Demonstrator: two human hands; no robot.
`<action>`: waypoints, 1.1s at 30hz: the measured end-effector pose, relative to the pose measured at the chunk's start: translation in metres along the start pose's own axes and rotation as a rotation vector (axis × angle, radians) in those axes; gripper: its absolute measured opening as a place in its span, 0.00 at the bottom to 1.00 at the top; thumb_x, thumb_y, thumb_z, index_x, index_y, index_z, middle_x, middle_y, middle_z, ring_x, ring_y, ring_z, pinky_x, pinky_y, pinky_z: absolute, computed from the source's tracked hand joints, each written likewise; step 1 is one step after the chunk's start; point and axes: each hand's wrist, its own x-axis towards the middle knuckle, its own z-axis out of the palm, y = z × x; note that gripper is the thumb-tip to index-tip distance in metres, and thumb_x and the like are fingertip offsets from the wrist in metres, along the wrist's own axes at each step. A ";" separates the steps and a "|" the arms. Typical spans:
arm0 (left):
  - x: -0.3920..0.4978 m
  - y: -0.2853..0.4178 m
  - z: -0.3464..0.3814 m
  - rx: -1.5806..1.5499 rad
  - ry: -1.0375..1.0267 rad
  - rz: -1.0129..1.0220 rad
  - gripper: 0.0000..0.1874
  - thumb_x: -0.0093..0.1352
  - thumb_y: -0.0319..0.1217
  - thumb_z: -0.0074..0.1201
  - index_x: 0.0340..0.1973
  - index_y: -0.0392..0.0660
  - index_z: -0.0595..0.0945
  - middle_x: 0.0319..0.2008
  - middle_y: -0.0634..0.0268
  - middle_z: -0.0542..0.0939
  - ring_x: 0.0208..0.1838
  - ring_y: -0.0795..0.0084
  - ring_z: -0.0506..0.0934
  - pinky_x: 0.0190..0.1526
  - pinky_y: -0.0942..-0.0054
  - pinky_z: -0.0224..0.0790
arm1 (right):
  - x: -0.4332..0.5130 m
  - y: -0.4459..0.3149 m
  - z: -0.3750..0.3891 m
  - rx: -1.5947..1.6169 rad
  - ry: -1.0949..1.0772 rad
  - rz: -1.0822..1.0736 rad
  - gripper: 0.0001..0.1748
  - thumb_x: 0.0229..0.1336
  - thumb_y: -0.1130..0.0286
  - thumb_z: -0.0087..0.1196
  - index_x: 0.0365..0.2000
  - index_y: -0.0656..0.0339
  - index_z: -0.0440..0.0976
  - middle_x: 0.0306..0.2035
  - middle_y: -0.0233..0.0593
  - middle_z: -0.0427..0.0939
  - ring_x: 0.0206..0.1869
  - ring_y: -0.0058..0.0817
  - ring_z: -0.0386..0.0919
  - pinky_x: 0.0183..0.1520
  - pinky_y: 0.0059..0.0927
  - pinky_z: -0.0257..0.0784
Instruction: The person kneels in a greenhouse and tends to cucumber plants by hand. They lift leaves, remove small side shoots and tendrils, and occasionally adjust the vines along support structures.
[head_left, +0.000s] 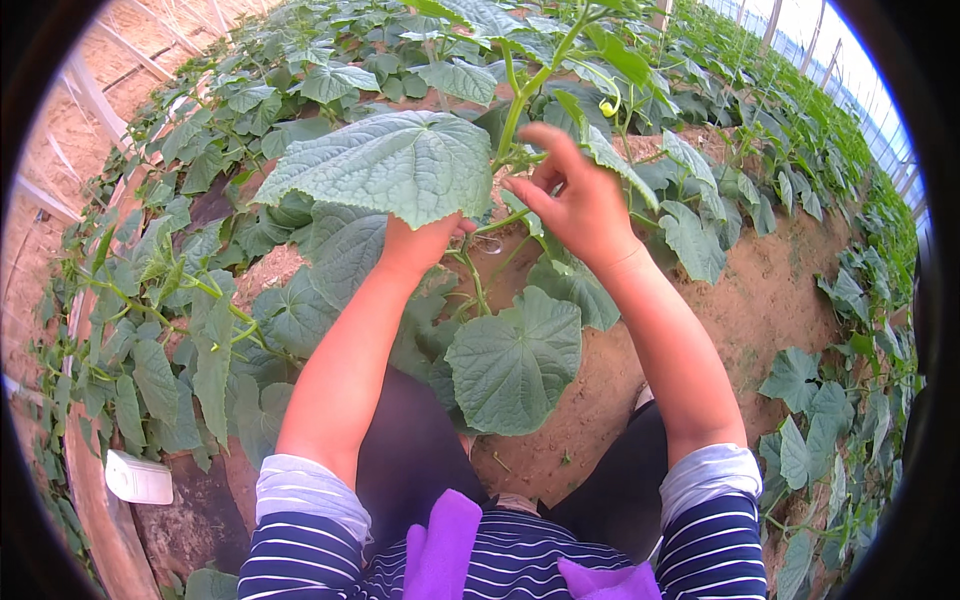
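Observation:
A cucumber plant's green stem (517, 112) rises in front of me at the upper middle. My left hand (424, 238) is at the lower part of this plant, its fingers largely hidden under a broad cucumber leaf (390, 161); what it holds cannot be made out. Just right of the stem, my right hand (574, 187) has its thumb and index finger apart, the fingertips near a leaf joint. Its other fingers are curled. A small yellow flower bud (607, 109) hangs above the right hand. Below both hands spreads another round leaf (517, 360).
Cucumber vines (694, 240) stand on both sides and ahead. Bare soil (750, 300) shows at the right and between my legs. At the lower left a white plastic container (139, 478) lies beside a curved soil-coloured edge (105, 517). White strings or poles (97, 97) stand at the upper left.

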 end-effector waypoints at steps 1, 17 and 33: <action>-0.001 0.003 0.002 0.011 0.007 -0.027 0.13 0.67 0.32 0.59 0.43 0.37 0.82 0.35 0.62 0.85 0.33 0.75 0.83 0.33 0.78 0.75 | 0.002 -0.012 -0.003 0.051 -0.040 0.204 0.27 0.54 0.65 0.64 0.53 0.56 0.70 0.21 0.34 0.76 0.23 0.23 0.74 0.26 0.30 0.68; -0.003 0.013 0.012 0.124 0.045 0.001 0.11 0.66 0.30 0.59 0.41 0.38 0.83 0.29 0.65 0.83 0.30 0.76 0.82 0.30 0.79 0.75 | 0.000 0.001 0.026 -0.460 0.039 -0.245 0.09 0.54 0.72 0.54 0.32 0.60 0.65 0.20 0.40 0.77 0.24 0.42 0.78 0.24 0.41 0.72; -0.004 0.024 -0.002 0.374 -0.023 0.051 0.11 0.69 0.30 0.55 0.41 0.34 0.81 0.31 0.57 0.84 0.34 0.72 0.84 0.31 0.76 0.74 | 0.053 -0.022 0.008 0.625 0.029 0.482 0.17 0.61 0.75 0.53 0.47 0.76 0.71 0.36 0.46 0.80 0.27 0.23 0.80 0.24 0.20 0.74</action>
